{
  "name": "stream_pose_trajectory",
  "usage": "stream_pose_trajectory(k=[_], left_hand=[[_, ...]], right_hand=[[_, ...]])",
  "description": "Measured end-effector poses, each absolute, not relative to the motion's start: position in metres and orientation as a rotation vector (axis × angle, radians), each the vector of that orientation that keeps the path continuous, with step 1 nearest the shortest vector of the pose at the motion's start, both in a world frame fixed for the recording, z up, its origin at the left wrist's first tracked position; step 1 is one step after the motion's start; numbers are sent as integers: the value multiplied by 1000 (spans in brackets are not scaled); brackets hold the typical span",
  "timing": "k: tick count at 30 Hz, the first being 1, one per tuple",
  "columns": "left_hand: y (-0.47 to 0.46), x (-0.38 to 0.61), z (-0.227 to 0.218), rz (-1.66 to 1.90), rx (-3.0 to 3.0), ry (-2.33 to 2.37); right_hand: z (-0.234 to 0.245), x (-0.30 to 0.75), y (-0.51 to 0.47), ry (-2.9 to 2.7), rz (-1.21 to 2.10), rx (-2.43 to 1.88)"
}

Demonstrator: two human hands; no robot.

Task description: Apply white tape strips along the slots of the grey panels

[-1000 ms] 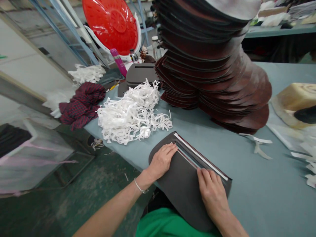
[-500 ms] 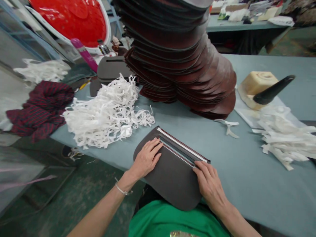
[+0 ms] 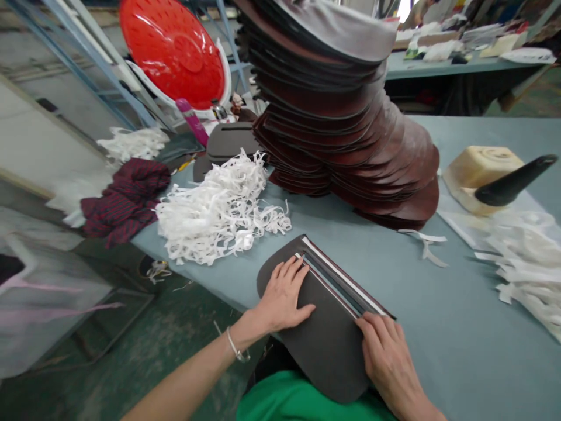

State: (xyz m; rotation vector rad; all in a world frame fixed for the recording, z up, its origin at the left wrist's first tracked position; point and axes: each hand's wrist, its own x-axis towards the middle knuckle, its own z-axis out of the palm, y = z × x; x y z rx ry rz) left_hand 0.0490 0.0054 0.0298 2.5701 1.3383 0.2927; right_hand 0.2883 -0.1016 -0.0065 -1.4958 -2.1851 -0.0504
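A dark grey rounded leather panel lies at the near edge of the blue-grey table, with a long slot and a white tape strip along its far edge. My left hand lies flat on the panel's left part, fingers stretched toward the slot. My right hand presses fingers down on the panel's right end, near the slot's end. Neither hand holds anything.
A tall leaning stack of brown leather panels stands behind. A heap of white peeled strips lies to the left, more strips at the right. A yellowish block with a black handle, a red striped cloth and a red fan are around.
The view has shifted. My left hand spread its thumb out and stays flat on the panel. My right hand remains at the panel's right end.
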Motion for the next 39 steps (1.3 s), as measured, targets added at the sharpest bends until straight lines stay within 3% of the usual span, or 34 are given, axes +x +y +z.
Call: stream_pose_trajectory(k=[3,7,12,20,28,33,39], left_hand=[[25,64,39,360,2590,1387],[45,89,38,373,2650,1280],[60,77,22,529,2512,890],[98,15,28,1140,2273,1508],[123,14,20,772,2620,1871],[131,-11,11,627,2674,1953],[152,-29,15,698,2534,2016]], right_hand=[[-4,258,-109,-2165,55,-1468],[-1,222,-104,-2266,174,-1130],[-11,241,-69,-2042,-9,-1365],[29,215,64,-2198,267,-1486],[35,150,194,-2374,113,-1616],[22,204,176,-2394,4,-1693],[23,296,116,-2270,-174,-1877]])
